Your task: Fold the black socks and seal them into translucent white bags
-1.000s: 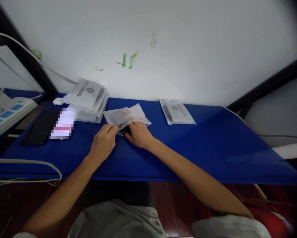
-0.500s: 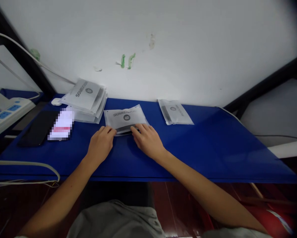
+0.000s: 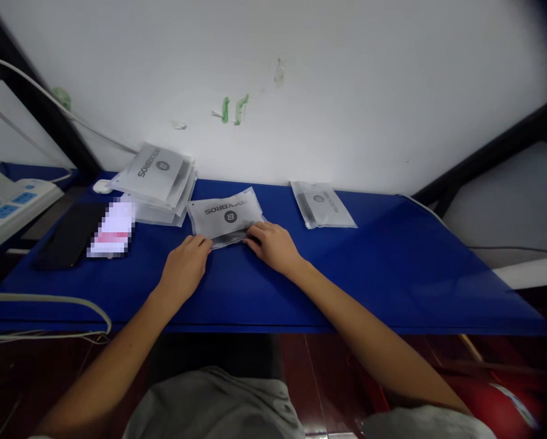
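Observation:
A frosted plastic bag [image 3: 222, 214] printed with ROCKBROS and a round logo lies on the blue table in front of me, a dark strip showing along its near side. My left hand [image 3: 187, 261] has its fingers curled onto the bag's near left corner. At the near right edge, my right hand [image 3: 275, 245] pinches the bag between thumb and fingers. Several similar bags form a stack [image 3: 157, 177] at the back left. Another such bag [image 3: 323, 206] lies by itself to the right, near the wall.
To the left lie a black phone [image 3: 69, 238] and a second phone with a lit, blurred screen [image 3: 113, 227]. A white power strip [image 3: 19, 204] stands at the far left. A white wall [image 3: 346, 91] rises behind the blue table [image 3: 369, 280].
My right hand has slid slightly along the near edge, its fingers now closer together. The bag has turned a little, its right end tilting away from me. My left hand has barely moved.

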A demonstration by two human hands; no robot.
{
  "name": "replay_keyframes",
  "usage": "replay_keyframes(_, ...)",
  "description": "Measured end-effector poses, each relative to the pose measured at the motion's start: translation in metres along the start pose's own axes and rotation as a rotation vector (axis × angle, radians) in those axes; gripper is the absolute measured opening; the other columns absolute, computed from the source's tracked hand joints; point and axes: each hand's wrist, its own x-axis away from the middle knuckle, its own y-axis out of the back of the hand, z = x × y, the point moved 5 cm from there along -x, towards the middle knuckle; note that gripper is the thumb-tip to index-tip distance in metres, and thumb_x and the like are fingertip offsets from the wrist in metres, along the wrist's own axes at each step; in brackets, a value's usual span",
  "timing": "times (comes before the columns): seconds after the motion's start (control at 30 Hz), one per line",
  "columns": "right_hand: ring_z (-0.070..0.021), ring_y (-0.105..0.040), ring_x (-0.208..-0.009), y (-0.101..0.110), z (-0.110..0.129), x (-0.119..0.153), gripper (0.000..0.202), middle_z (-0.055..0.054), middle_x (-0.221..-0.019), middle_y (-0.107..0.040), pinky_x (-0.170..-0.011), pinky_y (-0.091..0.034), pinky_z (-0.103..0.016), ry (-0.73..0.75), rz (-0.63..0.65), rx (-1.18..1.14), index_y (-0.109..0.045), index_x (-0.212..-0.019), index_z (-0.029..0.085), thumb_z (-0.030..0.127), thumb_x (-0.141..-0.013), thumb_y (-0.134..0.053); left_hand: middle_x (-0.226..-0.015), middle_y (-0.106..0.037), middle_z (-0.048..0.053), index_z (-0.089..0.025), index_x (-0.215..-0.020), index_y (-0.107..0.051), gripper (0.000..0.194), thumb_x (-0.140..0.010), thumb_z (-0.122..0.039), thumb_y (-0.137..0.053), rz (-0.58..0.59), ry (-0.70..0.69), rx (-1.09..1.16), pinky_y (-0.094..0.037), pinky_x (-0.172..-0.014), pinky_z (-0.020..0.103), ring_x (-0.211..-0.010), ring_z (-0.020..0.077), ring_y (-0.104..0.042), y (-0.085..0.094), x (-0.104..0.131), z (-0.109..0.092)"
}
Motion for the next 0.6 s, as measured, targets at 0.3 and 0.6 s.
replay_keyframes(0.3,-0.0198,-0.058,-0.082,-0.005,0.007,-0.007,0.017,-0.007,-0.086,-0.068,-0.068,-0.034,-0.031,-0.099,-0.015,0.063,-0.065,-0.085,0.017,0.029,-0.09,-0.054,-0.104,-0.062,0.009,-0.013,-0.102,-0.06,0.033,-0.084,0.001,-0.037,0.115,-0.026,-0.098,-0.05,-0.071,0.032,-0.1,0.0234,-0.056,0.0,-0.002,-0.008)
replay_keyframes(0.6,-0.0223,-0.058,-0.083,-0.011,0.015,-0.014,0.014,-0.009,-0.086,-0.068,-0.069,-0.034,-0.033,-0.074,-0.111,0.177,-0.063,-0.085,0.017,0.022,-0.089,-0.05,-0.093,-0.064,0.01,-0.013,-0.095,-0.061,0.028,-0.085,-0.003,-0.037,-0.092,-0.06,-0.055,-0.051,-0.075,0.037,-0.09,0.0249,-0.057,0.001,-0.002,-0.007)
